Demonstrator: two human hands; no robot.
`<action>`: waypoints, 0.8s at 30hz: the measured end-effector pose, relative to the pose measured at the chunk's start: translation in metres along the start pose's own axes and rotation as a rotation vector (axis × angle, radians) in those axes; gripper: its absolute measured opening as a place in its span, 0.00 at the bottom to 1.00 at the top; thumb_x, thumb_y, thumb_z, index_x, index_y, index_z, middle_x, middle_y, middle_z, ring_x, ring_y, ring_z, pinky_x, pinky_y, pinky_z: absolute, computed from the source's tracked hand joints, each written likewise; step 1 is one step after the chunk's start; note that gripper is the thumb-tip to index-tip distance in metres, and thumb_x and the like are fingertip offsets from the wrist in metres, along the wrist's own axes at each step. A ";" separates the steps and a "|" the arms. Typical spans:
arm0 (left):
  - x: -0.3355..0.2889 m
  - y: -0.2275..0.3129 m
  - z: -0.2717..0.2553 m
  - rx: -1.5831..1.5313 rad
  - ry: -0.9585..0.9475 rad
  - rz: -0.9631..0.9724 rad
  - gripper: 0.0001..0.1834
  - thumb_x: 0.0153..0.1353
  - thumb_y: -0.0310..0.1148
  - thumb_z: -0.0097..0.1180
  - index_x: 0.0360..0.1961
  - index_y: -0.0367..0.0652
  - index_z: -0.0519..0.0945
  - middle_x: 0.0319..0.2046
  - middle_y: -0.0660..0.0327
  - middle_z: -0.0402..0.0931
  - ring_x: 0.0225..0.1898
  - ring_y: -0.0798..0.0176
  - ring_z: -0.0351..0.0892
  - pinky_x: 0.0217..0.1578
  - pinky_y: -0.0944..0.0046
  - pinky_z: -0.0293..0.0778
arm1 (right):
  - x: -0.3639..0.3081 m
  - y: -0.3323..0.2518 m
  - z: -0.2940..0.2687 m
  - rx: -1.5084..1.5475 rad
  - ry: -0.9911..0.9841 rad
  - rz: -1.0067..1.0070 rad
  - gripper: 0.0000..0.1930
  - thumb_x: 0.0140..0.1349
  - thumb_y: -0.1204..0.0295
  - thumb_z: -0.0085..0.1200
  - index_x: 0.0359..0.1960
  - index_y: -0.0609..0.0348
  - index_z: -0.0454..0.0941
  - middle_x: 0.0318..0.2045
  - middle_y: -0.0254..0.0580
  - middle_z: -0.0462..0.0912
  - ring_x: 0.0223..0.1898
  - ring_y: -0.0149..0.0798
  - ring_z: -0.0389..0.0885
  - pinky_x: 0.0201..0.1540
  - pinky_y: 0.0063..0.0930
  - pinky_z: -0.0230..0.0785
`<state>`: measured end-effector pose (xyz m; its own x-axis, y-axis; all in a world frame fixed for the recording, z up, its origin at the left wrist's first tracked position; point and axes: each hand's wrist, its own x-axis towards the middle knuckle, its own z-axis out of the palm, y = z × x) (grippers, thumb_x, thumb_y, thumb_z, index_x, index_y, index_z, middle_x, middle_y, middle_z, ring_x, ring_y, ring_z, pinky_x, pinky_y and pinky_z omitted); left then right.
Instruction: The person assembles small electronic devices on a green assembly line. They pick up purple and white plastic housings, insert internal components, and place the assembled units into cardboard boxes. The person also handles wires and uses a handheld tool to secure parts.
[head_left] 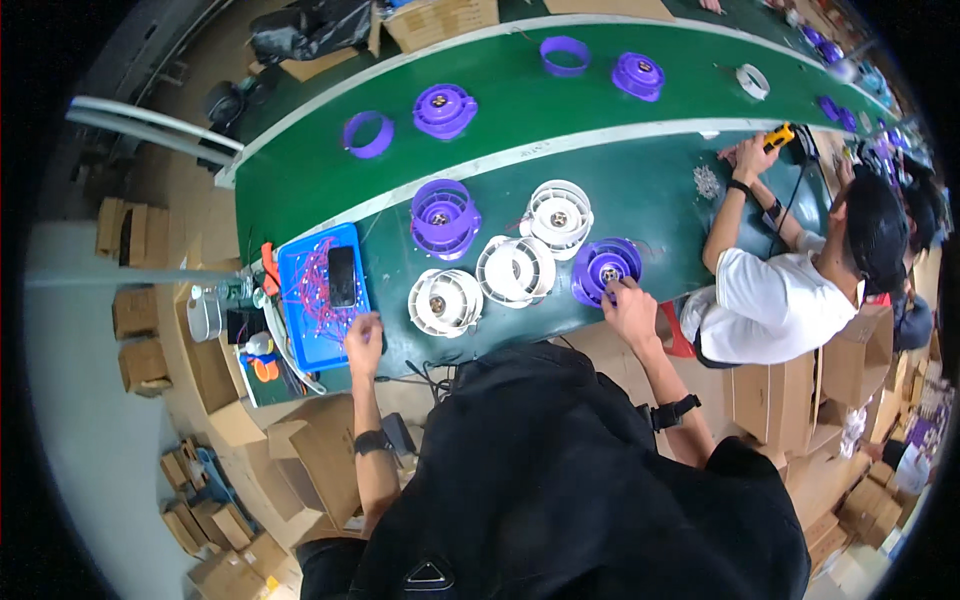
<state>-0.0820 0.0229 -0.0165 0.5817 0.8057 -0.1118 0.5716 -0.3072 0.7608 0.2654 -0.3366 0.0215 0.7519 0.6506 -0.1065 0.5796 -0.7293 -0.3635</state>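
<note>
Reaching into a purple housing with the right hand, down at the right end of a cluster on the green worktop. Got fingers over the hub, so blocking part of the view there. Can't tell about that grip, whether pinching something or just touching. Got three white housings crowding in from the left, plus a second purple one at the back left.

Holding the left hand just by the near right edge of a blue tray, fingers curled. Can't make out that grip either, pinching or pressed together. Spotted a tangle of pinkish wires in the tray, with a black phone lying on top and hiding some of it. Got an orange tool jammed in along the tray's left side too.

Looking farther out, got a green belt behind a pale rail, carrying purple rings and more housings. Sharing the worktop with a co-worker on the right, yellow tool in hand. Also got cardboard boxes below.
</note>
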 end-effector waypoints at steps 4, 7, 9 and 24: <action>0.028 0.062 0.013 0.133 -0.119 -0.107 0.24 0.56 0.40 0.59 0.51 0.39 0.73 0.37 0.50 0.80 0.38 0.58 0.81 0.39 0.63 0.75 | 0.006 0.010 0.009 -0.013 -0.048 -0.104 0.09 0.53 0.65 0.55 0.33 0.56 0.79 0.37 0.48 0.80 0.29 0.55 0.81 0.33 0.48 0.74; 0.039 0.102 0.044 0.390 -0.220 -0.137 0.32 0.49 0.48 0.60 0.53 0.40 0.72 0.43 0.45 0.78 0.49 0.48 0.78 0.50 0.54 0.72 | 0.009 0.013 0.007 -0.007 -0.075 -0.119 0.10 0.53 0.65 0.56 0.34 0.55 0.80 0.38 0.48 0.80 0.30 0.55 0.81 0.34 0.48 0.74; 0.041 0.106 0.065 0.635 -0.292 -0.128 0.33 0.47 0.47 0.59 0.53 0.40 0.72 0.45 0.43 0.77 0.50 0.45 0.76 0.51 0.52 0.71 | 0.007 0.012 0.000 0.006 -0.108 -0.107 0.12 0.54 0.65 0.56 0.37 0.55 0.79 0.41 0.48 0.79 0.31 0.55 0.81 0.35 0.47 0.74; 0.013 0.140 0.012 -0.773 0.136 -0.233 0.21 0.62 0.29 0.41 0.57 0.37 0.66 0.47 0.52 0.75 0.42 0.55 0.79 0.34 0.55 0.77 | -0.011 0.014 -0.031 0.271 0.076 -0.200 0.13 0.57 0.71 0.51 0.45 0.55 0.75 0.44 0.47 0.75 0.38 0.56 0.78 0.38 0.43 0.73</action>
<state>0.0125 -0.0154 0.0813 0.3936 0.8753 -0.2808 0.0799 0.2717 0.9591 0.2752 -0.3607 0.0467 0.6592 0.7498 0.0570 0.6207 -0.4998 -0.6041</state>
